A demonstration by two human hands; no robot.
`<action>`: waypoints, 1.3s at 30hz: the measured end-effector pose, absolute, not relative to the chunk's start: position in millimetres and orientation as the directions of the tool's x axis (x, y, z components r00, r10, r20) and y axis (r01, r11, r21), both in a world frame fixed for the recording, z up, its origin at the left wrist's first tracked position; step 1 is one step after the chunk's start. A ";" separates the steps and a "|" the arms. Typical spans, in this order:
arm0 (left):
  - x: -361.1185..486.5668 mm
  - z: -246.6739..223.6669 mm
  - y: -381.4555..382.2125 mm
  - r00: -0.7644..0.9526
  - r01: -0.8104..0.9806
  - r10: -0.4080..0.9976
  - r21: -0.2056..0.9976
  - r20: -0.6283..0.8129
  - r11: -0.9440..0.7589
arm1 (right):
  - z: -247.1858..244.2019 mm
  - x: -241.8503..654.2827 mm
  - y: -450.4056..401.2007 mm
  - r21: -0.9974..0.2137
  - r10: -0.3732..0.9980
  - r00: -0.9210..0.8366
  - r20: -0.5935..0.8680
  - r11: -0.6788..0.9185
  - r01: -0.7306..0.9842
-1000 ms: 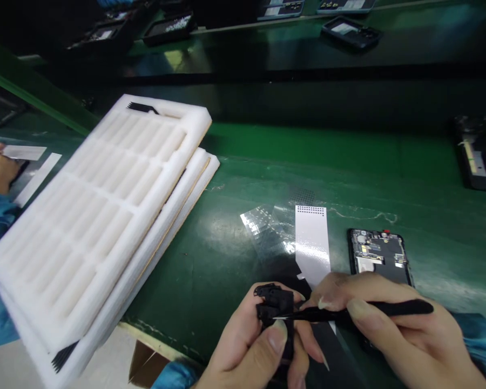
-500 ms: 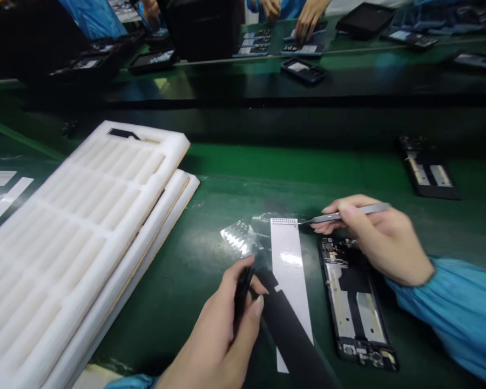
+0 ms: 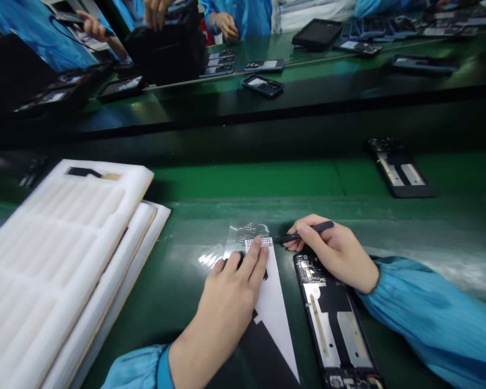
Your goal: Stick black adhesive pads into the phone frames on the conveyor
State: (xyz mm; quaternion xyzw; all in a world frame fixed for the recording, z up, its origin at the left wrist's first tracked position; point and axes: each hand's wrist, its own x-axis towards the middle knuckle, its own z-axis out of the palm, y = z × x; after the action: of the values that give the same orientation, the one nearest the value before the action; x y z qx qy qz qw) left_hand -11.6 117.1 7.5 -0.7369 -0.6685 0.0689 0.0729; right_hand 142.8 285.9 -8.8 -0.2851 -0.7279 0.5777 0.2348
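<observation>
My left hand [image 3: 229,302] rests its index and middle fingertips on the top of a white strip [image 3: 277,313] with rows of small dots. A small black part [image 3: 265,275] shows at its fingers, mostly hidden by the hand. Dark tweezers [image 3: 308,232] are pinched in my right hand [image 3: 336,251], their tip at the strip's dotted top right corner. Below the right hand lies an opened phone [image 3: 336,329] with its inner parts showing. A black sheet [image 3: 263,356] overlaps the strip, and a clear dotted film [image 3: 245,232] lies behind it.
Stacked white foam trays [image 3: 65,259] fill the left side, with a black flex piece [image 3: 83,172] on top. Another opened phone [image 3: 403,170] lies at the back right. Across a raised ledge are phones [image 3: 263,85], a black tray [image 3: 316,34] and co-workers in blue sleeves.
My left hand has turned over and moved up onto the strip's top, lowering the black part. My right hand keeps the tweezers by the strip. The view has shifted, and a co-worker's hands left the far phones.
</observation>
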 end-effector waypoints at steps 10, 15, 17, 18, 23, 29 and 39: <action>-16.6 5.5 117.1 0.137 0.970 0.990 -0.205 0.034 -0.128 | -5.3 144.2 284.7 -0.944 0.665 -0.745 0.052 0.277 0.180; -16.3 4.6 118.0 0.146 0.973 0.988 -0.190 0.052 -0.133 | -2.6 144.8 284.1 -0.918 0.644 -0.758 0.098 0.353 0.181; -15.8 4.1 118.2 0.146 0.974 0.987 -0.186 0.064 -0.132 | -2.5 145.5 283.2 -0.899 0.634 -0.762 0.129 0.399 0.181; -15.7 3.8 118.1 0.145 0.974 0.987 -0.186 0.068 -0.130 | -2.9 146.1 282.7 -0.888 0.628 -0.765 0.141 0.422 0.183; -16.3 2.4 116.5 0.141 0.970 0.988 -0.206 0.064 -0.125 | -5.4 149.2 279.2 -0.840 0.598 -0.779 0.189 0.510 0.187; -17.3 0.5 116.3 0.143 0.975 0.986 -0.182 0.080 -0.127 | -3.0 149.2 278.0 -0.799 0.572 -0.790 0.223 0.571 0.188; -20.8 -7.6 113.2 0.137 0.986 0.985 -0.111 0.106 -0.125 | -4.2 144.9 285.9 -0.941 0.595 -0.801 0.069 0.304 0.146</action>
State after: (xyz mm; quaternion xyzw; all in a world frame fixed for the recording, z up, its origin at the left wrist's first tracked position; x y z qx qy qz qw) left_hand -20.8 113.2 -7.6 -0.7500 -0.6569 -0.0035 0.0769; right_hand 144.9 285.9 -4.2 -0.2374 -0.7802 0.5400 0.2082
